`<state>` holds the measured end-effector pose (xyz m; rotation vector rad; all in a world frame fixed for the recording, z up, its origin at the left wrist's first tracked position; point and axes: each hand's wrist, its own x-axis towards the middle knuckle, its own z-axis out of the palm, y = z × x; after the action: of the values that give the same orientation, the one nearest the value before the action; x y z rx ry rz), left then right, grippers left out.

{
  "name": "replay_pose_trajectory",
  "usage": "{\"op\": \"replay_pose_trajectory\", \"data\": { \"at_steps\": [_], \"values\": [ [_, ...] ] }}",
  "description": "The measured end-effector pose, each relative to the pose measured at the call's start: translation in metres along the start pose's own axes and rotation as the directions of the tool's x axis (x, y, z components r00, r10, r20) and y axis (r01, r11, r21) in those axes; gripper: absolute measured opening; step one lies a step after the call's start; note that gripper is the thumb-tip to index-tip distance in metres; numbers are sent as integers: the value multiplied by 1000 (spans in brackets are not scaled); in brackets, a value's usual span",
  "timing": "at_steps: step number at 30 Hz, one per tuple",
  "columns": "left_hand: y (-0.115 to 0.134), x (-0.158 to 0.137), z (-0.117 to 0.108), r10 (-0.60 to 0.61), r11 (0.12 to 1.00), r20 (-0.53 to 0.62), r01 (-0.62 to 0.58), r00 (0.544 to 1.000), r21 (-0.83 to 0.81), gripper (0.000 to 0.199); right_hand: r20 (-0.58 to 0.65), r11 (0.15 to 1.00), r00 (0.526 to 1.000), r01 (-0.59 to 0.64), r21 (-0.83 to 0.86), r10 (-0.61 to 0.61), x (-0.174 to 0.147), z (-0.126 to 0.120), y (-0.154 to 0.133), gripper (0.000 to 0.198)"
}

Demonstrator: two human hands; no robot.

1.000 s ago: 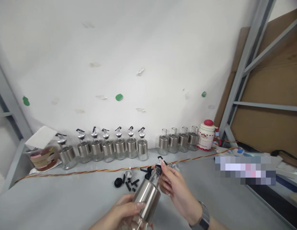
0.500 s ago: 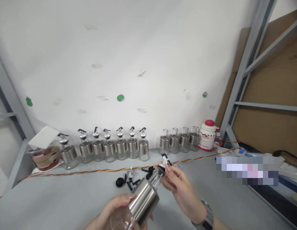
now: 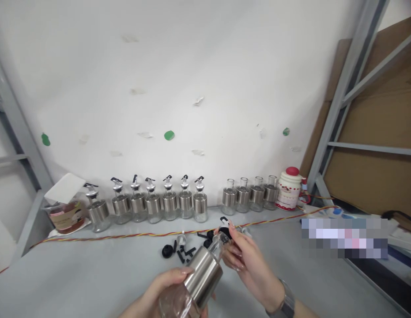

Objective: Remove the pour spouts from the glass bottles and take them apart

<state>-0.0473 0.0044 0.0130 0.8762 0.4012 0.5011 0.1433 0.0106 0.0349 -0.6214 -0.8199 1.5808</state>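
My left hand [image 3: 168, 287] is wrapped round a glass oil bottle [image 3: 203, 276] with a brushed steel band, held tilted with its neck pointing up and to the right. At the mouth of that bottle, my right hand [image 3: 248, 260] pinches a pour spout [image 3: 224, 227] with a black lever and a black stopper. The stopper sits at the bottle's neck; how deep it goes in is hidden by my fingers. Loose black caps [image 3: 167, 251], levers [image 3: 180, 256] and a clear spout part [image 3: 182, 238] lie on the grey table just beyond the bottle.
Along the wall stands a row of bottles with spouts [image 3: 154, 207]; to its right are several bottles with bare necks [image 3: 243, 198]. A twisted cord [image 3: 126, 237] crosses the table. A white jar with a red knob [image 3: 288, 190] and a plastic tub [image 3: 68, 216] flank the rows.
The spout's lever has turned and sits slightly lower at the neck, with my right fingers shifted around it. My left hand keeps its hold on the bottle. The view has moved slightly.
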Motion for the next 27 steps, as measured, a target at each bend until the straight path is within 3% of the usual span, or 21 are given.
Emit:
{"op": "replay_pose_trajectory", "data": {
  "at_steps": [5, 7, 10, 13, 17, 20, 24, 27],
  "values": [
    [2, 1, -4, -48, 997, -51, 51, 998, 51, 54, 26, 989, 996, -88, 118, 85, 4, -5, 6, 43],
    [0, -2, -6, -18, 992, -140, 35, 990, 119, 48, 23, 986, 995, -98, 135, 95, 6, -9, 3, 42],
    [-5, -9, -7, 97, 965, -329, -8, 939, 263, 35, -25, 994, 999, -42, 100, 44, 11, -17, -10, 42],
    [-9, -10, 1, 144, 960, -318, -55, 937, 273, 38, -92, 991, 992, 77, -110, -87, 17, -24, -25, 39],
    [-7, -2, 14, 126, 991, -246, -112, 961, 69, 51, -81, 859, 995, 12, -512, -62, 20, -25, -18, 32],
    [-1, -1, 20, 164, 985, -310, -172, 937, 4, 51, -49, 793, 999, -22, -608, -10, 16, -21, 5, 25],
    [2, -7, 25, 80, 993, -371, -105, 925, -47, 38, 90, 698, 996, 66, -713, -3, 3, -11, 26, 8],
    [1, -7, 29, 88, 987, -352, -129, 932, -94, 38, 229, 725, 964, 63, -686, 132, -6, -1, 27, 13]
  ]
}}
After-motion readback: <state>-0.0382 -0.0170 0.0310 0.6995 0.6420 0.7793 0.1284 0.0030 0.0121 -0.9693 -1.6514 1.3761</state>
